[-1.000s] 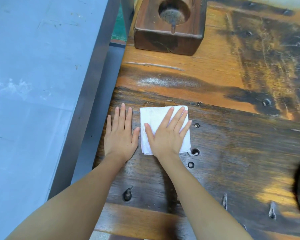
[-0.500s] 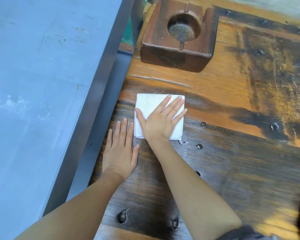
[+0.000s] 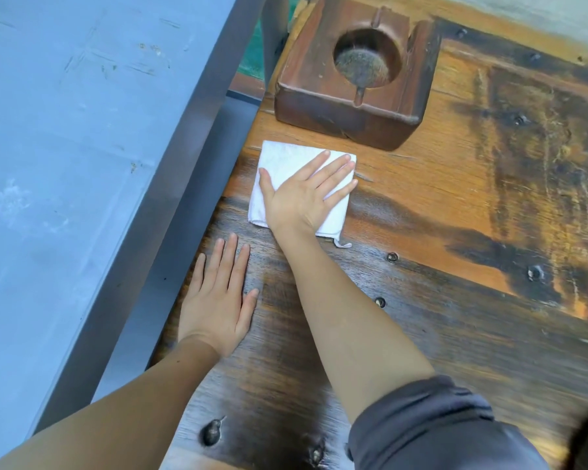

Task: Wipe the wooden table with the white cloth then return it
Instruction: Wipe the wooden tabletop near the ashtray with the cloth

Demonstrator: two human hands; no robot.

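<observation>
A folded white cloth (image 3: 279, 161) lies flat on the wooden table (image 3: 438, 205), near its left edge and just in front of the wooden ashtray block. My right hand (image 3: 302, 195) presses down on the cloth with fingers spread, covering its lower right part. My left hand (image 3: 218, 300) rests flat on the dark planks nearer to me, palm down, fingers apart, holding nothing. A loose thread hangs from the cloth's near right corner.
A square wooden ashtray block (image 3: 350, 83) with a round hollow stands at the back left of the table. A grey metal rail (image 3: 170, 205) and grey floor (image 3: 65, 164) run along the table's left edge. Dark nail heads (image 3: 391, 256) dot the planks.
My right hand has slid the cloth away from me, from the dark planks up to the orange board near the ashtray block. The left hand has stayed flat in place.
</observation>
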